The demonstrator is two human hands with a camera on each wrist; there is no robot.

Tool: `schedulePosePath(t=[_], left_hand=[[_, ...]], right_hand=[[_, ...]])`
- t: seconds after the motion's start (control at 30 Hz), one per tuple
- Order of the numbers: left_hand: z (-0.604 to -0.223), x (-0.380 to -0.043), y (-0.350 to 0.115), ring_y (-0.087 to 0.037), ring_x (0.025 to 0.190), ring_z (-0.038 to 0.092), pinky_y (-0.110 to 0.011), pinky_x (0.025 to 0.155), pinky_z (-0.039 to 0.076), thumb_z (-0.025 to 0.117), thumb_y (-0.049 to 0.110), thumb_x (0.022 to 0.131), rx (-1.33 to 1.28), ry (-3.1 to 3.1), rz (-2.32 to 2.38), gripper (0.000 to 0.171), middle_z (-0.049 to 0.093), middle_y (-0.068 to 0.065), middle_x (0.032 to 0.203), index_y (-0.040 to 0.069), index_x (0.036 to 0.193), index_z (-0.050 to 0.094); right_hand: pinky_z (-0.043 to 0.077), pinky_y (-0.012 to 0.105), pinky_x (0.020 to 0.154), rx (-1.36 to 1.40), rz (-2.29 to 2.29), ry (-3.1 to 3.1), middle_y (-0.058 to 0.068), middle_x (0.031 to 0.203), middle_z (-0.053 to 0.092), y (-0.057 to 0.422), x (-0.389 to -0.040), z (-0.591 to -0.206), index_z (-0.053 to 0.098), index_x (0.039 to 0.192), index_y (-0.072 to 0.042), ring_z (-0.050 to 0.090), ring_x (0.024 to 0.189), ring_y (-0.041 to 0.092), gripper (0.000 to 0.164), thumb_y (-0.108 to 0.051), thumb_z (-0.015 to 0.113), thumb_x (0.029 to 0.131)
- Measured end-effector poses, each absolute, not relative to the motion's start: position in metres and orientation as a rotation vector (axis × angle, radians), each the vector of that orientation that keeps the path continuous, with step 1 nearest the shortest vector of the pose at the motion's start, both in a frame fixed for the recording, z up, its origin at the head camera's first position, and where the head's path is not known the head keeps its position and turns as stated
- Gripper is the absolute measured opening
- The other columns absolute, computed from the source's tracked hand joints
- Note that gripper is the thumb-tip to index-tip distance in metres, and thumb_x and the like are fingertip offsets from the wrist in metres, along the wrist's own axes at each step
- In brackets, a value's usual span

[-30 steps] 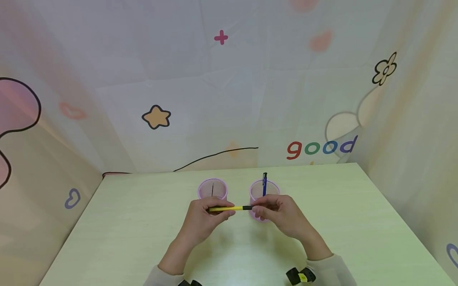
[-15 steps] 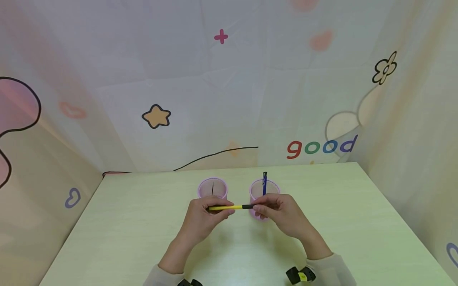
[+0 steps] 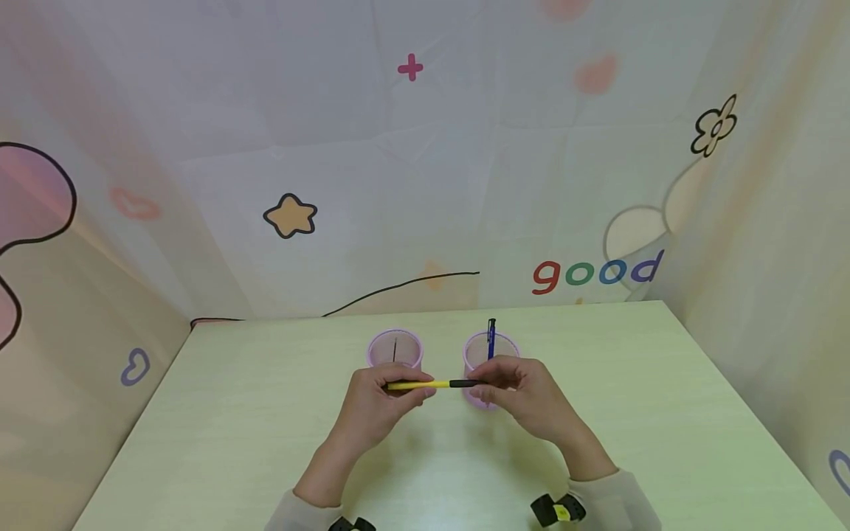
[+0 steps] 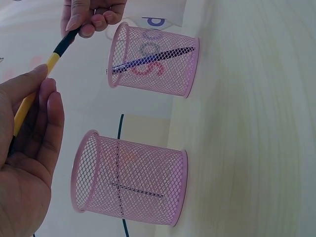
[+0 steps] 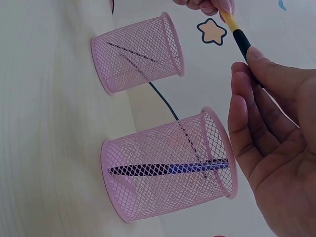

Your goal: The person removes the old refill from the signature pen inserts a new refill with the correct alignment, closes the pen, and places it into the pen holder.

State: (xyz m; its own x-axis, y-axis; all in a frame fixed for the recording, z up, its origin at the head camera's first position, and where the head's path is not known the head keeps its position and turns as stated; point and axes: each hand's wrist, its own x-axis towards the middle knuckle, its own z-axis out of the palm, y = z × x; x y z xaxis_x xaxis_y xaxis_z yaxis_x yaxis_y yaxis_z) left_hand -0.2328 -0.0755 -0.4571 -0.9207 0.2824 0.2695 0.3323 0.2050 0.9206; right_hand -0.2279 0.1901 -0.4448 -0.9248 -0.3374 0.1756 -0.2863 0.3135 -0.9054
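Note:
A yellow pen [image 3: 434,384] with a black grip section lies level between both hands, above the table and in front of two cups. My left hand [image 3: 373,413] holds its yellow barrel between thumb and fingers; the pen's rear end is mostly hidden in that hand. With thumb and fingertips my right hand [image 3: 531,402] pinches the black section, covering its tip. Behind the left hand stands a pink mesh pen cup [image 4: 143,207] with a thin dark stick [image 3: 395,350] in it. Another pink mesh pen cup [image 5: 143,197], behind the right hand, holds a blue pen [image 3: 491,341].
A pale wooden table [image 3: 226,428] carries the cups, which stand side by side with a gap between them. Behind it hangs a printed cloth backdrop [image 3: 358,162], with cloth on both sides too. Black wrist devices [image 3: 558,510] sit at the sleeves.
The right hand's fingers have shifted slightly along the black section, uncovering more of it. The left hand and the yellow pen stay nearly still.

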Motion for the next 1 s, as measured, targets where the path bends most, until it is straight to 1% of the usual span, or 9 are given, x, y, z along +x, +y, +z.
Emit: schedulePosePath(t=[0.13, 0.3, 0.4, 0.5, 0.63, 0.8, 0.9, 1.0], left_hand=[[-0.4572, -0.2324, -0.0758, -0.016, 0.081, 0.074, -0.023, 0.071, 0.061, 0.086, 0.019, 0.086, -0.608, -2.410, -1.849, 0.014, 0.079, -0.006, 0.099, 0.015, 0.099, 0.083], [-0.4569, -0.2318, -0.0757, -0.022, 0.084, 0.073, -0.023, 0.071, 0.061, 0.086, 0.021, 0.086, -0.615, -2.406, -1.816, 0.013, 0.079, -0.004, 0.098, 0.018, 0.098, 0.083], [-0.4564, -0.2313, -0.0756, -0.021, 0.084, 0.073, -0.022, 0.071, 0.060, 0.086, 0.020, 0.086, -0.622, -2.397, -1.797, 0.012, 0.079, -0.003, 0.097, 0.018, 0.098, 0.084], [-0.4559, -0.2309, -0.0757, -0.020, 0.083, 0.072, -0.022, 0.071, 0.060, 0.086, 0.020, 0.086, -0.628, -2.389, -1.795, 0.013, 0.079, -0.003, 0.097, 0.018, 0.098, 0.083], [-0.4551, -0.2308, -0.0756, -0.019, 0.083, 0.072, -0.022, 0.071, 0.060, 0.086, 0.020, 0.086, -0.638, -2.380, -1.803, 0.013, 0.079, -0.003, 0.097, 0.017, 0.098, 0.083], [-0.4548, -0.2311, -0.0755, -0.014, 0.082, 0.072, -0.023, 0.071, 0.061, 0.086, 0.021, 0.086, -0.637, -2.385, -1.803, 0.013, 0.079, -0.003, 0.097, 0.017, 0.098, 0.083], [-0.4549, -0.2316, -0.0756, -0.011, 0.081, 0.072, -0.023, 0.071, 0.061, 0.086, 0.022, 0.086, -0.633, -2.390, -1.802, 0.013, 0.079, -0.003, 0.097, 0.017, 0.098, 0.084], [-0.4550, -0.2319, -0.0758, -0.009, 0.081, 0.072, -0.023, 0.071, 0.061, 0.086, 0.021, 0.086, -0.636, -2.388, -1.803, 0.013, 0.079, -0.003, 0.097, 0.017, 0.098, 0.084]], right_hand=[[0.058, 0.025, 0.072, -0.592, -1.710, 2.499, 0.009, 0.101, 0.076, 0.1904, -0.2283, -0.4455, 0.077, 0.109, -0.010, 0.069, 0.082, 0.014, 0.019, -0.019, 0.079, 0.092], [0.062, 0.032, 0.077, -0.580, -1.699, 2.461, 0.012, 0.096, 0.076, 0.1925, -0.2301, -0.4476, 0.076, 0.109, -0.005, 0.070, 0.082, 0.017, 0.021, -0.022, 0.070, 0.100], [0.062, 0.032, 0.077, -0.597, -1.682, 2.439, 0.012, 0.092, 0.076, 0.1934, -0.2316, -0.4492, 0.075, 0.108, -0.003, 0.070, 0.081, 0.015, 0.025, -0.024, 0.064, 0.104], [0.062, 0.033, 0.076, -0.629, -1.677, 2.424, 0.012, 0.089, 0.075, 0.1934, -0.2328, -0.4505, 0.075, 0.105, -0.002, 0.069, 0.079, 0.016, 0.026, -0.024, 0.061, 0.106], [0.063, 0.036, 0.076, -0.651, -1.677, 2.426, 0.012, 0.089, 0.075, 0.1936, -0.2332, -0.4512, 0.075, 0.103, -0.003, 0.068, 0.078, 0.016, 0.024, -0.022, 0.061, 0.106], [0.063, 0.031, 0.076, -0.652, -1.686, 2.426, 0.012, 0.089, 0.074, 0.1942, -0.2324, -0.4505, 0.075, 0.103, -0.002, 0.068, 0.079, 0.014, 0.022, -0.020, 0.063, 0.104], [0.062, 0.028, 0.076, -0.651, -1.697, 2.424, 0.013, 0.090, 0.074, 0.1942, -0.2321, -0.4498, 0.074, 0.104, 0.000, 0.069, 0.079, 0.012, 0.021, -0.019, 0.065, 0.103], [0.063, 0.030, 0.077, -0.647, -1.704, 2.423, 0.014, 0.092, 0.075, 0.1942, -0.2319, -0.4495, 0.073, 0.105, 0.002, 0.069, 0.080, 0.011, 0.020, -0.017, 0.066, 0.102]])
